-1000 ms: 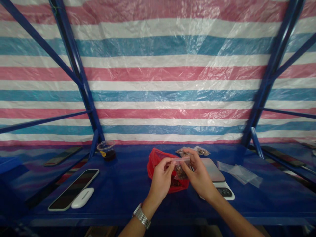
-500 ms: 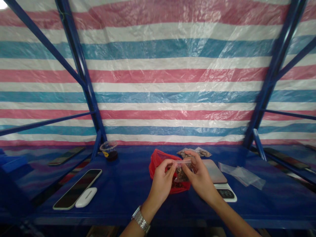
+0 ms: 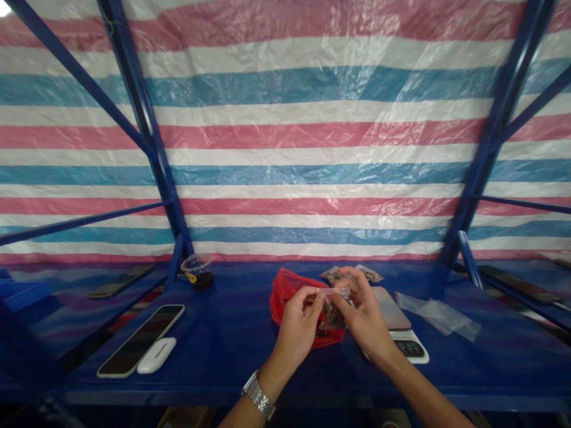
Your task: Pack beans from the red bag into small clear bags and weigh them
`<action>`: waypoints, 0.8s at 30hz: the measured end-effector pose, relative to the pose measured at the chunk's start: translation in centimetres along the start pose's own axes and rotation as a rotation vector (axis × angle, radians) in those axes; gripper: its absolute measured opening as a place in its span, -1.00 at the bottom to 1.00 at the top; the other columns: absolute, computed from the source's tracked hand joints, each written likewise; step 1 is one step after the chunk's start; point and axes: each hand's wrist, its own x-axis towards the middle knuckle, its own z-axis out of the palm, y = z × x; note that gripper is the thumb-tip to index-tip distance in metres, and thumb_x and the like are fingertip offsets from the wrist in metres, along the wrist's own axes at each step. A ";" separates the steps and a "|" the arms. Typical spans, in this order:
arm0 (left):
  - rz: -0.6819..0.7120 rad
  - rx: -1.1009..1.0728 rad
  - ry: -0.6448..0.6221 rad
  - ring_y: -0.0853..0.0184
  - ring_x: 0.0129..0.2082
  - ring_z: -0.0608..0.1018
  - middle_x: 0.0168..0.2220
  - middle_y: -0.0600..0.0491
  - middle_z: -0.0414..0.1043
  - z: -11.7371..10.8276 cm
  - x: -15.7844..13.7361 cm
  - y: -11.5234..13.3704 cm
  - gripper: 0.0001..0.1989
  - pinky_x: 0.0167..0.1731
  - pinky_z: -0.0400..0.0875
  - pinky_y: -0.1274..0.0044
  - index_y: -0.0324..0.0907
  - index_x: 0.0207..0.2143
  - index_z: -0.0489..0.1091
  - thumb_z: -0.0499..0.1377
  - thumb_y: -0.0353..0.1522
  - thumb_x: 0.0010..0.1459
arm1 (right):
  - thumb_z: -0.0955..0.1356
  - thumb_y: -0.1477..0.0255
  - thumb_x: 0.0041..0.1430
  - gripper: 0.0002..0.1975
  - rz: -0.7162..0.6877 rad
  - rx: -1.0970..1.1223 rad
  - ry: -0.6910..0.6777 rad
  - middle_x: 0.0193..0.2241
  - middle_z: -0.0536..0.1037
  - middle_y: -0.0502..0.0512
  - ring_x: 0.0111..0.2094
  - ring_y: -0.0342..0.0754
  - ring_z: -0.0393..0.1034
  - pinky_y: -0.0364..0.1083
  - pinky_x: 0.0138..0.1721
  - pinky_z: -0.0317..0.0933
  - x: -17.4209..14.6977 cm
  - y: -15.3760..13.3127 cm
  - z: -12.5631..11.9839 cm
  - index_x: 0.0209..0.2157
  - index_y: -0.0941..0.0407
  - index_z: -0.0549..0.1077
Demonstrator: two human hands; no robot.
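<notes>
Both hands pinch the top edge of a small clear zip bag point(image 3: 332, 318) with brown dried bits inside. My left hand point(image 3: 300, 318) grips its left corner, and my right hand point(image 3: 361, 312) has thumb and fingers closed on the right part of the seal. Behind and below the zip bag lies a red plastic bag point(image 3: 282, 297), its mouth open, holding more dark bits. To the right of my right hand is a kitchen scale point(image 3: 392, 309), partly hidden by that hand. Filled zip bags point(image 3: 370, 274) lie behind the right hand.
Flat, unfilled clear bags point(image 3: 441, 315) lie right of the scale. A phone point(image 3: 141, 340) and a white earbud case point(image 3: 156, 355) rest on the left of the blue table point(image 3: 214, 351). A plastic cup with dark liquid point(image 3: 201, 278) stands at the back left, near a blue post point(image 3: 149, 131).
My fingers have shifted slightly right along the zip bag's top edge, with the left hand still pinching the corner. The other things stay where they were.
</notes>
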 end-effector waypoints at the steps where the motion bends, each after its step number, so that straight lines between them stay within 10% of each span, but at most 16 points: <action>1: 0.001 0.000 0.000 0.19 -0.22 0.66 -0.27 -0.03 0.64 0.0 0.0 0.0 -0.63 -0.21 0.56 0.47 -0.16 -0.27 0.51 0.25 -0.03 0.26 | 0.50 0.13 0.20 -0.50 0.020 0.014 -0.010 -0.29 0.52 -0.01 -0.31 0.00 0.45 -0.05 -0.27 0.39 0.0 0.0 0.0 0.08 -0.06 0.31; 24: 0.013 -0.027 0.002 0.24 -0.27 0.61 -0.32 0.02 0.58 -0.2 -0.2 -0.2 -0.60 -0.26 0.53 0.50 -0.16 -0.30 0.49 0.27 0.01 0.24 | 0.49 0.10 0.21 -0.49 0.000 -0.023 -0.027 -0.28 0.55 0.00 -0.26 0.02 0.50 -0.02 -0.18 0.41 -0.2 0.7 0.3 0.08 -0.04 0.31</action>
